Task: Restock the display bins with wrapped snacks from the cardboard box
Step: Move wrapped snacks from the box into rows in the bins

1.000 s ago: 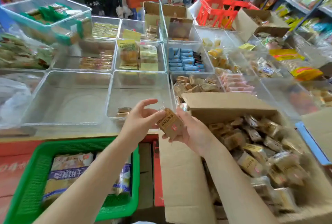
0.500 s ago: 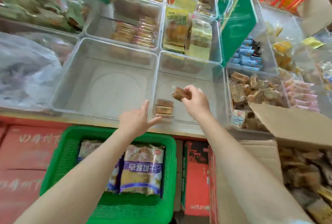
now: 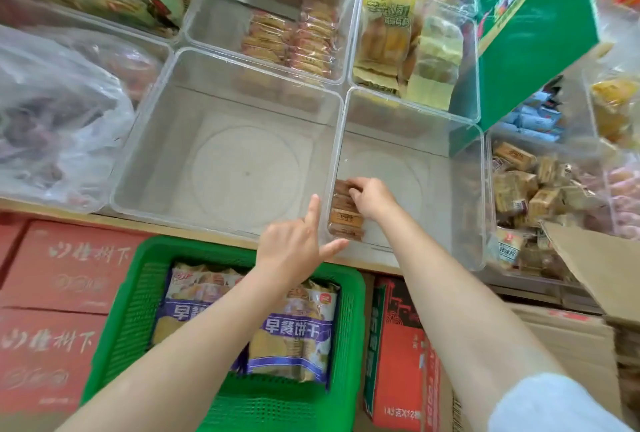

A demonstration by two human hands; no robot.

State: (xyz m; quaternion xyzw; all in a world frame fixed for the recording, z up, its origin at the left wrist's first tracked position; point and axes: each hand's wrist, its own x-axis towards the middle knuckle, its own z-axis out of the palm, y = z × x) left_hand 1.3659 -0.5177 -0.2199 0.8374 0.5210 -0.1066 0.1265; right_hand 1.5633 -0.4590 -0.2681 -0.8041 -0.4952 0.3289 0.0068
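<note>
Snacks from the cardboard box (image 3: 588,272) at my right now go into the clear bin (image 3: 408,109) on the worktop (image 3: 52,206), no longer held in front of me as a second ago. My right hand (image 3: 372,197) has come down into the bin's near-left corner, fingers curled on the top snack (image 3: 343,187) of a short row (image 3: 346,220). My left hand (image 3: 294,248), holding nothing with fingers spread, rests at the bin's rim. I judge one more piece placed; the bin stays mostly bare.
</note>
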